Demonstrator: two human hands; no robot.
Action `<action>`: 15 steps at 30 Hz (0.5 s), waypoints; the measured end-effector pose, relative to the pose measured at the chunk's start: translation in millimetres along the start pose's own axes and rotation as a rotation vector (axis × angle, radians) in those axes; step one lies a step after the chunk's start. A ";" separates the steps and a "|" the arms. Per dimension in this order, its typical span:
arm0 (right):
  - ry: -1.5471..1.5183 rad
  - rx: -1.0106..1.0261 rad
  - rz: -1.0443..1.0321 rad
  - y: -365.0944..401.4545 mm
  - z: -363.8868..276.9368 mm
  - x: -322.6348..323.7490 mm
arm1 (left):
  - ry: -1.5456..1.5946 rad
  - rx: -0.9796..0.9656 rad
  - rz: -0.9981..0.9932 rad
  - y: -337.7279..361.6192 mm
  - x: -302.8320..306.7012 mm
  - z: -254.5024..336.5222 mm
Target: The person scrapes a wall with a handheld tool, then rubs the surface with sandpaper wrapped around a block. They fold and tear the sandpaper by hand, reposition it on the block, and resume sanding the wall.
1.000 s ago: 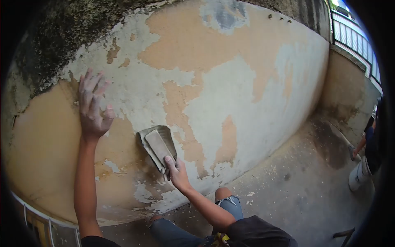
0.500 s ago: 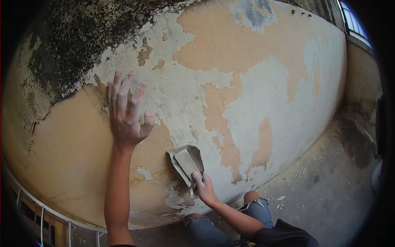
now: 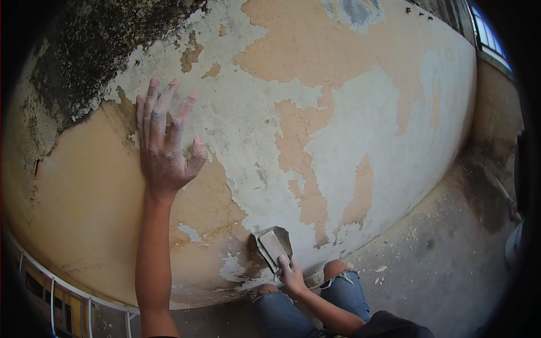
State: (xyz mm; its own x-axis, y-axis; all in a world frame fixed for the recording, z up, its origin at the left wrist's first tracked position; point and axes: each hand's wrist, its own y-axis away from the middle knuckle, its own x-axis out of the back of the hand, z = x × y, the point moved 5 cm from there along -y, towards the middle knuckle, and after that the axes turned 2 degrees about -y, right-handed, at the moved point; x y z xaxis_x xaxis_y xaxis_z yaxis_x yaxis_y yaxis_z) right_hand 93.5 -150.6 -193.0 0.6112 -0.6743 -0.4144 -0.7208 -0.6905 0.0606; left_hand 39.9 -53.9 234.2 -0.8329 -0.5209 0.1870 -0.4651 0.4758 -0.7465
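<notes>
My left hand [image 3: 167,160] rests on the peeling wall [image 3: 259,141], fingers spread and dusted with pale powder. Lower down, near my knees, my right hand [image 3: 293,276] grips a sanding block [image 3: 273,247]. A sheet of what looks like sandpaper [image 3: 288,241] is wrapped around the block, its edges curling up. The block is against the wall, beside a brownish bare area; its underside is hidden. Flaking whitish paint and exposed orange-tan patches [image 3: 307,50] cover the surface around both hands.
Black mouldy staining [image 3: 96,50] spreads over the upper left. My knees in torn jeans [image 3: 346,290] are close below the block. Paint flakes litter the concrete floor [image 3: 417,265]. A pale metal frame [image 3: 53,298] stands at lower left. Part of someone dark-clothed may show at the right edge.
My right hand and the sanding block have moved down and to the right along the wall. My left hand stays spread on the wall, and the view has shifted slightly.
</notes>
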 end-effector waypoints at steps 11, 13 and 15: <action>-0.041 0.162 -0.016 -4.3 -3.8 -8.0 | -0.017 -0.022 0.002 -0.8 -2.3 1.0; 0.032 0.186 0.075 -6.2 13.0 2.9 | -0.036 -0.017 -0.003 0.2 -3.1 1.6; 0.022 0.226 0.050 -4.4 -33.3 -15.5 | -0.032 -0.010 0.003 0.0 -4.9 1.3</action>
State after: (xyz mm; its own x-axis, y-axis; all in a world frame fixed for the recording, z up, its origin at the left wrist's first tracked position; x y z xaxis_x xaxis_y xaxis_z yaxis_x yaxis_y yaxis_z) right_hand 98.1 -145.8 -156.6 0.5783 -0.7131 -0.3963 -0.8035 -0.5820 -0.1251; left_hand 44.4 -52.3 232.5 -0.8242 -0.5420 0.1641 -0.4658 0.4839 -0.7408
